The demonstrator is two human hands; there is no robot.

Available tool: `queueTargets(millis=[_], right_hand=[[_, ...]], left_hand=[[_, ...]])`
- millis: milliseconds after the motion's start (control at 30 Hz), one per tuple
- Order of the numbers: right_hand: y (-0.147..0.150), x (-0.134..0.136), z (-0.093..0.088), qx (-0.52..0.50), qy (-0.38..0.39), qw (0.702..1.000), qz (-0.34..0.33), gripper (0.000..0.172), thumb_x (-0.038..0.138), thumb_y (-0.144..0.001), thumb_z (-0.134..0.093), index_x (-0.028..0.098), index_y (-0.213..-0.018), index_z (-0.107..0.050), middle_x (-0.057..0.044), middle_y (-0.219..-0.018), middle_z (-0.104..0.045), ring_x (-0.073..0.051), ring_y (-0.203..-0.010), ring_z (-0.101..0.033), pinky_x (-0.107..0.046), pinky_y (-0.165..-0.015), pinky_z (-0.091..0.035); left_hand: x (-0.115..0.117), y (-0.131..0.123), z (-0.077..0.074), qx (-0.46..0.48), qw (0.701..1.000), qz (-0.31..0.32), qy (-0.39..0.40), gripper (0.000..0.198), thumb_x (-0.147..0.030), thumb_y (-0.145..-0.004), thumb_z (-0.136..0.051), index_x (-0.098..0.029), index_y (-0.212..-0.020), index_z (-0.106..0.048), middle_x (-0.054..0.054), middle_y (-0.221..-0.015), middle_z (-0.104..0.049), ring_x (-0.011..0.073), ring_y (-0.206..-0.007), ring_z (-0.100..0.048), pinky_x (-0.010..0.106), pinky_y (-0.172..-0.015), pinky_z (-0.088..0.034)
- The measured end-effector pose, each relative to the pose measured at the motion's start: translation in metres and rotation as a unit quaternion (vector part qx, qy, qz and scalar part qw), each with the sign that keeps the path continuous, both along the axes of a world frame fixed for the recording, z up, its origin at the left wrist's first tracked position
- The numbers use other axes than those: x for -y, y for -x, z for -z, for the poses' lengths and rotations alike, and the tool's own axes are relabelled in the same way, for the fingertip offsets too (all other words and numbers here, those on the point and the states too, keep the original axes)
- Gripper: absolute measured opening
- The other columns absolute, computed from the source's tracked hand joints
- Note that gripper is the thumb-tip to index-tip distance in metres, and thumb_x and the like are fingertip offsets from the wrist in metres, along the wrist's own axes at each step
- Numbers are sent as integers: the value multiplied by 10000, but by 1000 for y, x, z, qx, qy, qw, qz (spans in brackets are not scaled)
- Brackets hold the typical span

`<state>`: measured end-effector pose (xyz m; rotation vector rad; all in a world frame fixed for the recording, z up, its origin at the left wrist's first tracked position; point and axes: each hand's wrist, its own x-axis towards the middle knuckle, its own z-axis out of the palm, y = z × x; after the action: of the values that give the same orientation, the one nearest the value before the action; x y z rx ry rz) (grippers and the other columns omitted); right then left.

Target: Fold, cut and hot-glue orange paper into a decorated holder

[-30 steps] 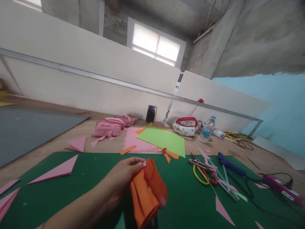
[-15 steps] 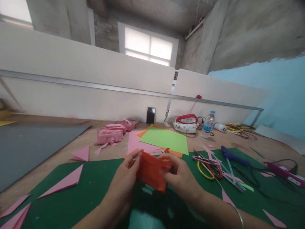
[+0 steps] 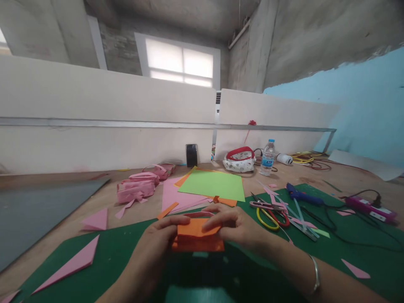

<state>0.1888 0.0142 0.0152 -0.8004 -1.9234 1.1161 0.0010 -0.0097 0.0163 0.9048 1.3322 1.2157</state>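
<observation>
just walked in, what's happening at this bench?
A person is working a folded orange paper piece with both bare hands over a green cutting mat. The left hand grips its left edge, and the right hand pinches the top right. Scissors, a blue glue gun and pink paper scraps lie around on the mat. Behind it sit a green sheet, pink paper bows and a water bottle.
</observation>
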Motion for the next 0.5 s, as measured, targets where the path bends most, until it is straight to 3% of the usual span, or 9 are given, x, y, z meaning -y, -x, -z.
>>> queueTargets(millis=[100, 233, 367, 500], right_hand=[[-1, 0, 0, 47, -42, 998, -2, 355, 5, -676, -610, 235, -919, -730, -59, -1201, -558, -191, -1137, -508, -366, -986, -381], [-2, -1, 2, 66, -84, 994, -1, 267, 100, -732, -645, 217, -962, -717, -69, -1203, -553, -189, -1126, -512, -359, -998, -367], [-2, -4, 4, 43, -95, 994, 11, 216, 151, -787, -619, 214, -970, -713, -71, -1173, -574, -188, -1113, -520, -356, -990, -374], [-2, -7, 7, 35, -88, 995, 6, 176, 185, -796, -619, 215, -933, -727, -70, -1143, -594, -203, -1093, -530, -365, -983, -376]], left_hand=[[1, 2, -2, 34, 999, 16, 9, 264, -58, -623, -507, -147, -799, -683, 57, -679, -721, 194, -597, -666, 249, -524, -486], [-1, 3, -2, 81, 996, 36, -14, 366, -109, -708, -508, -143, -1055, -622, 88, -921, -711, 203, -790, -677, 277, -663, -523], [-4, 1, 4, 86, 995, 13, -39, 608, -157, -670, -684, -228, -1237, -476, 84, -1162, -612, 177, -828, -669, 254, -693, -531], [-7, 2, 9, 61, 997, -24, -46, 569, -103, -679, -689, -213, -1187, -460, 80, -1054, -657, 158, -807, -672, 211, -653, -527]])
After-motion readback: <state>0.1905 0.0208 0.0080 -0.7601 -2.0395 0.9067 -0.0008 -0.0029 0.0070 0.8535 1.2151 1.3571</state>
